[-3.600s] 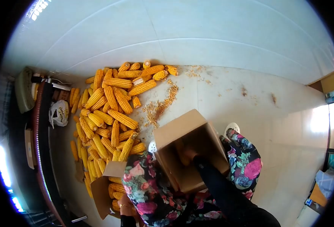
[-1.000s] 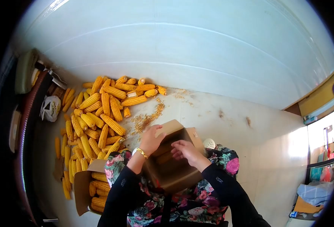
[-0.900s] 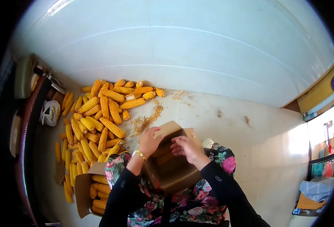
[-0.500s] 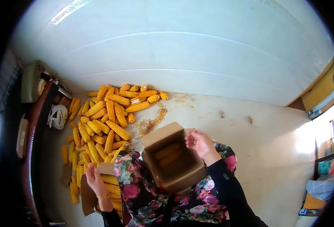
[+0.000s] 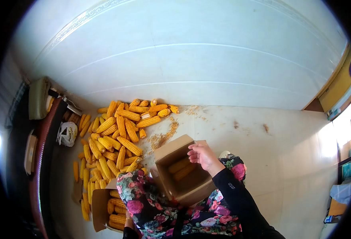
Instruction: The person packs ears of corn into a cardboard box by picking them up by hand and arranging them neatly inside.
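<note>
My right hand (image 5: pixel 205 156) hovers over the right rim of a cardboard box (image 5: pixel 174 144) between my legs, its fingers loosely bent, slightly apart and holding nothing. Inside that box lie corn cobs (image 5: pixel 183 172), two of them visible in the shadow. At lower left, a second cardboard box (image 5: pixel 100 209) contains several yellow cobs (image 5: pixel 117 218). My left hand (image 5: pixel 129 220) is down at this box's right side, mostly hidden by my floral-clad leg, so its fingers do not show. A large heap of corn cobs (image 5: pixel 116 135) covers the floor ahead and to the left.
Loose kernels (image 5: pixel 163 137) are scattered beside the heap. A white plastic bag (image 5: pixel 67 134) sits by a dark red-edged piece of furniture (image 5: pixel 44 151) on the left. The pale wall (image 5: pixel 191 63) rises behind the heap. Shelves with assorted items (image 5: pixel 344 195) stand at far right.
My left hand has dropped from above the lower-left box to its right side, behind my leg. My right hand has shifted slightly left over the lap box. The view has tilted a little.
</note>
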`<state>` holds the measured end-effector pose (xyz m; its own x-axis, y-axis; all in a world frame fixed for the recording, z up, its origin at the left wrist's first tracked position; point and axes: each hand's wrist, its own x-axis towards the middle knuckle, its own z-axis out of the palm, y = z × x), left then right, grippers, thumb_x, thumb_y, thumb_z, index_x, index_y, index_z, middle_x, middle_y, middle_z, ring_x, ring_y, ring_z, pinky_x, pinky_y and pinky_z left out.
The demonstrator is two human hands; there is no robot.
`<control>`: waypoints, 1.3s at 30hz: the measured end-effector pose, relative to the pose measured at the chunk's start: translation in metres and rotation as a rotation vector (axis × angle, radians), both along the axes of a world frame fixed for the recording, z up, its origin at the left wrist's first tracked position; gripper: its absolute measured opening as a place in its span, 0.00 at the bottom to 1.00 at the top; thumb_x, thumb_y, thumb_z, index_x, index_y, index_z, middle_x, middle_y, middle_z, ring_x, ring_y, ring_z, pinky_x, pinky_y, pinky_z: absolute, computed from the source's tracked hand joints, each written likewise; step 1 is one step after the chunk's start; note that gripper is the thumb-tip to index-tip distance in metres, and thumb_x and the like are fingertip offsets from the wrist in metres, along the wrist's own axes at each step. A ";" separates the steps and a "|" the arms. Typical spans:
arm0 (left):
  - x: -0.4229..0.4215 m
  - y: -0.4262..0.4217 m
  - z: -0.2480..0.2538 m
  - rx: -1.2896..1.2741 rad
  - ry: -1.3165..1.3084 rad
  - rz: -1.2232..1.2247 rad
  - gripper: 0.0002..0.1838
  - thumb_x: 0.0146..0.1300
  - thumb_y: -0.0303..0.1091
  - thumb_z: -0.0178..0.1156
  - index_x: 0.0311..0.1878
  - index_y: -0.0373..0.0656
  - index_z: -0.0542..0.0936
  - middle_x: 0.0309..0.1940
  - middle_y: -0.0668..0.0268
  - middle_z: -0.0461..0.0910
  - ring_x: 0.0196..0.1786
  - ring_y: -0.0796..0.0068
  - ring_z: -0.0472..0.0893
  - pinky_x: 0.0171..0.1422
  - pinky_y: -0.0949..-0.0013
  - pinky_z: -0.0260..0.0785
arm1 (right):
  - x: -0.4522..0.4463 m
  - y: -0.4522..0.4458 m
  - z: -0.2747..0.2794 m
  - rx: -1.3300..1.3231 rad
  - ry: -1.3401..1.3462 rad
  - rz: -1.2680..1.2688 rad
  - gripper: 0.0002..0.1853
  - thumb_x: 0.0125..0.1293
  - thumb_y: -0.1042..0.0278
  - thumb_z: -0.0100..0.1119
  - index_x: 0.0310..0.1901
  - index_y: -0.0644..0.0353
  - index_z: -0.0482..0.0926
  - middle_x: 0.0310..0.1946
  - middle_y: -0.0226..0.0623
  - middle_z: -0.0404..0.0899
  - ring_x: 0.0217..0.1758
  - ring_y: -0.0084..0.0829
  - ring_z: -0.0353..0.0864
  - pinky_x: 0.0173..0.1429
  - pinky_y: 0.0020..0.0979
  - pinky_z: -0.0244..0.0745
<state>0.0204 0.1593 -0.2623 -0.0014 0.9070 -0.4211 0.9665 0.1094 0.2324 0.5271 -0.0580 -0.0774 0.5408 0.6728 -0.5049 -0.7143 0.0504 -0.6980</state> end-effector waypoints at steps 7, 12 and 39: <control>0.013 0.017 0.016 -0.112 -0.417 0.272 0.20 0.62 0.52 0.60 0.43 0.44 0.79 0.37 0.59 0.83 0.36 0.59 0.82 0.39 0.56 0.76 | 0.005 -0.006 0.000 0.009 -0.002 -0.036 0.08 0.69 0.64 0.53 0.44 0.57 0.76 0.30 0.34 0.80 0.28 0.27 0.80 0.35 0.30 0.78; 0.036 0.012 0.026 -0.276 -0.805 0.494 0.22 0.62 0.55 0.59 0.45 0.45 0.79 0.37 0.60 0.83 0.36 0.60 0.82 0.36 0.56 0.77 | 0.007 -0.006 -0.001 0.000 -0.029 -0.017 0.09 0.70 0.64 0.52 0.45 0.59 0.77 0.32 0.37 0.80 0.31 0.30 0.80 0.40 0.33 0.78; 0.301 -0.108 0.228 0.108 -0.788 -0.879 0.32 0.53 0.43 0.73 0.57 0.34 0.73 0.48 0.47 0.78 0.53 0.48 0.78 0.57 0.53 0.71 | -0.053 -0.001 0.016 0.412 0.096 0.131 0.24 0.62 0.65 0.68 0.57 0.59 0.71 0.47 0.33 0.79 0.52 0.28 0.79 0.58 0.33 0.73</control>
